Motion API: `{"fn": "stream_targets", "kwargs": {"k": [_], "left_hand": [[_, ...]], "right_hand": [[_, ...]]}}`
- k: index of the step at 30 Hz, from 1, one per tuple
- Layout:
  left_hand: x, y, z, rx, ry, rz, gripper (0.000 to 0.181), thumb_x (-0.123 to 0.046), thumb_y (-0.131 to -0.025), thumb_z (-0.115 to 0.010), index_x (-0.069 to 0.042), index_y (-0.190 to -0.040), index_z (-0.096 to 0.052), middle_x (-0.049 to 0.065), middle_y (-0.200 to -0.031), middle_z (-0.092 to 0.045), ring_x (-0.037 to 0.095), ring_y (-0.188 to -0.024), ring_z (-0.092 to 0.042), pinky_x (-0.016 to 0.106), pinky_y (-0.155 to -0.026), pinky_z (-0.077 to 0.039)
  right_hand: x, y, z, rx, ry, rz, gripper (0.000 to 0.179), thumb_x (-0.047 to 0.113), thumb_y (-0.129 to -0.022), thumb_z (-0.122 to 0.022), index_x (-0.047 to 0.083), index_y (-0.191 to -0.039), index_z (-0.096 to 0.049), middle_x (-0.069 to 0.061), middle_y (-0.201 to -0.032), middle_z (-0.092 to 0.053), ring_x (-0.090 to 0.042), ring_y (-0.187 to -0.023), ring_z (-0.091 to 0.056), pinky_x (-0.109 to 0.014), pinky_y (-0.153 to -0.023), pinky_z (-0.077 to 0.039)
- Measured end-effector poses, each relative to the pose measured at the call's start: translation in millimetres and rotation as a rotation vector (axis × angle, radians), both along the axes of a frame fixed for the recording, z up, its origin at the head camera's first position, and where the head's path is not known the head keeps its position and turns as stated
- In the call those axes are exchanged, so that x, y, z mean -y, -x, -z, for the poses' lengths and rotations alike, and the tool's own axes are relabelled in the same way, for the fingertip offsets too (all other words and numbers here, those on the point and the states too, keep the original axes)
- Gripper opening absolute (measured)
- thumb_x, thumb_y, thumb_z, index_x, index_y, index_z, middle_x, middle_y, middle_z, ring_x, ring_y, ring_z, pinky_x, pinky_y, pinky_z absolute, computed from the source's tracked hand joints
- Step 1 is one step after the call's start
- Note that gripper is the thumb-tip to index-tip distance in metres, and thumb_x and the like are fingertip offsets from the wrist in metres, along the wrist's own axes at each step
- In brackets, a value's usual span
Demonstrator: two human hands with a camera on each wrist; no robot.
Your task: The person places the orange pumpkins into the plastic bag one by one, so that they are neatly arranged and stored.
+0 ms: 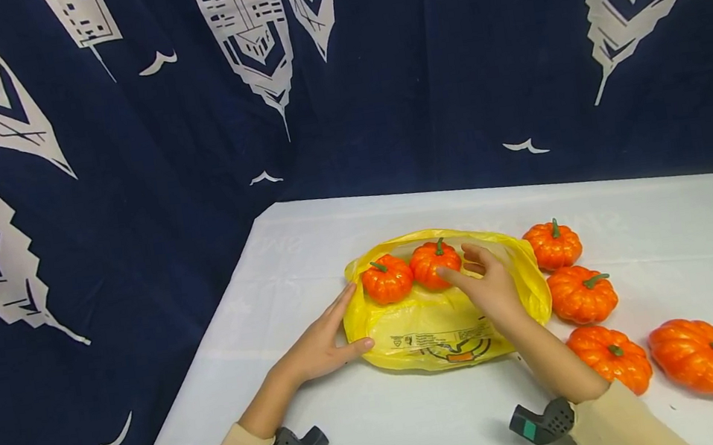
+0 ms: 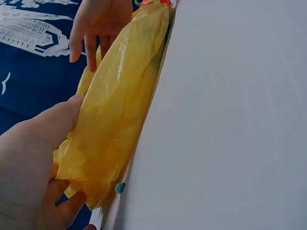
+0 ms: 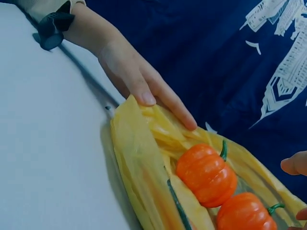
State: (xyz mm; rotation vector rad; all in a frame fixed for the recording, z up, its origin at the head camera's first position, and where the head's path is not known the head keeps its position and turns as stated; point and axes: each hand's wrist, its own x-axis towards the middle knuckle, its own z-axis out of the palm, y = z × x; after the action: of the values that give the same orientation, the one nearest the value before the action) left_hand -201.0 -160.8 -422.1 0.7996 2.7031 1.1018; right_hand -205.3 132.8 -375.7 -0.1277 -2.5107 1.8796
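A yellow plastic bag (image 1: pixel 378 336) lies on the table with its mouth spread wide. Two small orange pumpkins with green stems sit inside, a left one (image 1: pixel 388 282) and a right one (image 1: pixel 432 269). My left hand (image 1: pixel 320 344) rests against the bag's left end, fingers straight along its side and thumb at the near rim (image 3: pixel 132 112). Over the bag's right part is my right hand (image 1: pixel 492 286), fingers loosely bent and spread, thumb tip right at the right pumpkin. In the right wrist view, its fingertips (image 3: pixel 296 164) show apart from both pumpkins.
Several more orange pumpkins lie right of the bag: a far one (image 1: pixel 554 247), a middle one (image 1: pixel 583 296), a near one (image 1: pixel 610 354) and one farther right (image 1: pixel 702 357). A white cloth covers the table (image 1: pixel 256 281). Behind hangs a dark blue curtain (image 1: pixel 384 121).
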Motion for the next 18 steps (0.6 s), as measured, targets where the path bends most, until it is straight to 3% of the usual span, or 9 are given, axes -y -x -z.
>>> {"fn": "stream_targets", "kwargs": {"k": [18], "left_hand": [[-0.8,-1.2,-1.5,0.007,0.007,-0.004,0.093,-0.045,-0.09,-0.067,-0.018,-0.158,-0.011,0.001,-0.162,-0.011,0.024,-0.146,-0.016,0.049,-0.115,-0.02]], "right_hand": [[-31,-31.2,-22.4,-0.041,-0.004,-0.027,0.073,0.04,-0.095,-0.062,0.002,-0.15,-0.032,-0.018,-0.149,-0.039,-0.031,-0.135,-0.04,-0.047,-0.11,-0.034]]}}
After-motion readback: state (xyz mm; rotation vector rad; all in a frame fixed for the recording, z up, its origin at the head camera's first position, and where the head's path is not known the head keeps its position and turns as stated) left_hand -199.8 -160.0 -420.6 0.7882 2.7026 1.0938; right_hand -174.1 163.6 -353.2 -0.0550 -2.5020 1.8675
